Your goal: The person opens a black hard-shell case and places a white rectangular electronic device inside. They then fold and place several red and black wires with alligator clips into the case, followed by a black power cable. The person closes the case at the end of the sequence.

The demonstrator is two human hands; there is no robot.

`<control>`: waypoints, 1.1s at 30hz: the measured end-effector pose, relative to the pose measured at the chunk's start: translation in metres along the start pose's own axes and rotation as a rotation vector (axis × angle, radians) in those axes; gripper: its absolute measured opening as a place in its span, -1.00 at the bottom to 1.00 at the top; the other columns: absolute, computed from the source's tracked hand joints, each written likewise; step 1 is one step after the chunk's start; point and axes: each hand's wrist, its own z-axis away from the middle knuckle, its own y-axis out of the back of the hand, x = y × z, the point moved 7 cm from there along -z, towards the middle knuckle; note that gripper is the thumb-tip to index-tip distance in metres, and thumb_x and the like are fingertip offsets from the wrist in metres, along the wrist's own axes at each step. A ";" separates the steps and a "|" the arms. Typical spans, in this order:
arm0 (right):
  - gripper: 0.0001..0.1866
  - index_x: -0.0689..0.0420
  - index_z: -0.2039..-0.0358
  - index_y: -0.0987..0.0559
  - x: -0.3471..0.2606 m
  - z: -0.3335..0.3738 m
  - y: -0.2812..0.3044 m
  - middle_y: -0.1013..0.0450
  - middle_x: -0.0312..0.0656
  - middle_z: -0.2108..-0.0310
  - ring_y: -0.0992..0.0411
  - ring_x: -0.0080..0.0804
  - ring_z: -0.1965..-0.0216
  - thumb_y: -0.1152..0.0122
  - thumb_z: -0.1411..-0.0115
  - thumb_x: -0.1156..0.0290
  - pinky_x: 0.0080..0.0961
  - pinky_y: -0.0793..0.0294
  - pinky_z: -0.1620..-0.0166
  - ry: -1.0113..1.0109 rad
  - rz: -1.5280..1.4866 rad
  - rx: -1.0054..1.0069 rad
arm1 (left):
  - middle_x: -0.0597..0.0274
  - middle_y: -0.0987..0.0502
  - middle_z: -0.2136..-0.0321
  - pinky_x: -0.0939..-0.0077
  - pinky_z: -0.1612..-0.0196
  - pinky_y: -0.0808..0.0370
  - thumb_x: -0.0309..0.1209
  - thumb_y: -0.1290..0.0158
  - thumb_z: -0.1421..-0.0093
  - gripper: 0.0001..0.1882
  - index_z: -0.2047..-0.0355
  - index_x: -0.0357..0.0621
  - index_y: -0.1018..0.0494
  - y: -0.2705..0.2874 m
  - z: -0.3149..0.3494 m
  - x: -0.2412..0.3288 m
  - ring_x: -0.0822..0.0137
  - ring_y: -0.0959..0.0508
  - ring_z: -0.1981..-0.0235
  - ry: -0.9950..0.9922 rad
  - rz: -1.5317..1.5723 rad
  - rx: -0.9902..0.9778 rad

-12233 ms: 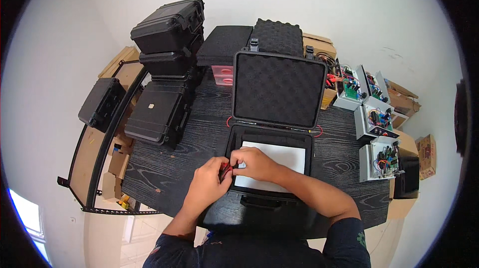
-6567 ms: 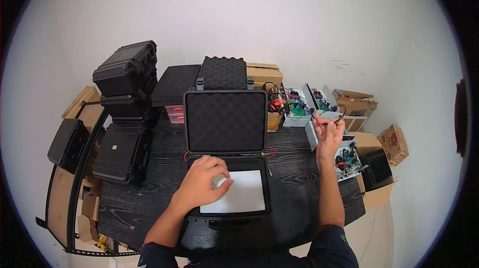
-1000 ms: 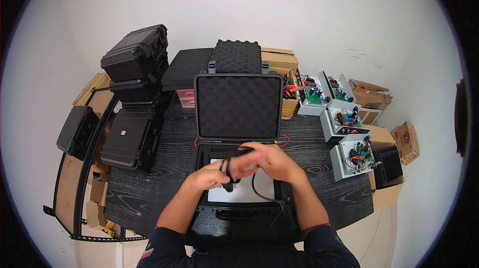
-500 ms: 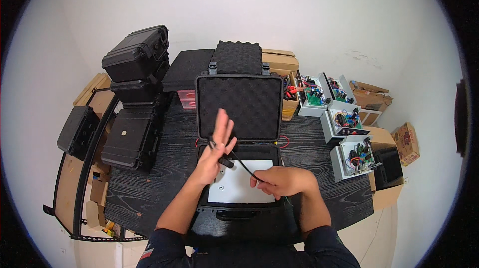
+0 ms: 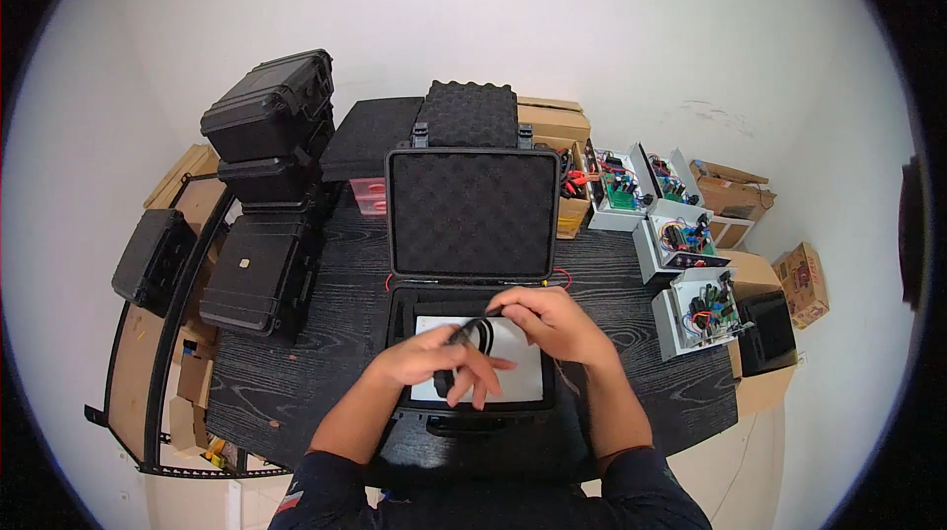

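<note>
A black cable (image 5: pixel 484 335) runs in a loop between my two hands, above an open black hard case. My left hand (image 5: pixel 434 360) holds part of the cable near its thumb side, with the other fingers loosely spread and pointing down to the right. A thick black end piece (image 5: pixel 443 384) of the cable hangs below that palm. My right hand (image 5: pixel 557 323) is closed, pinching the cable at the top of the loop. Beneath both hands lies a white panel (image 5: pixel 528 387) in the case's base, partly covered by them. The raised lid (image 5: pixel 473 214) is lined with dark wavy foam.
Black hard cases (image 5: pixel 258 268) are stacked at the left, beside a metal-framed shelf (image 5: pixel 158 382). White housings with exposed circuit boards (image 5: pixel 695 308) stand on the right of the dark table (image 5: pixel 631 402). Cardboard boxes (image 5: pixel 764 387) are beyond them. Another foam-lined case (image 5: pixel 472 115) stands behind the lid.
My right hand has moved up and away from me, bringing the cable into a loop. My left hand has lowered and turned, so its fingers point down to the right instead of up.
</note>
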 end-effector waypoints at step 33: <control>-0.83 0.09 0.22 -0.68 -0.042 0.033 -0.021 -0.63 -0.06 0.35 -0.65 0.03 0.27 -0.30 -0.39 0.27 -0.16 -0.61 0.23 0.195 0.423 -0.126 | -0.20 -0.62 -0.10 0.28 -0.27 -0.45 -0.52 0.01 -0.35 -0.62 -0.13 -0.41 -0.52 0.013 -0.016 0.005 0.10 -0.59 -0.18 0.192 -0.797 0.353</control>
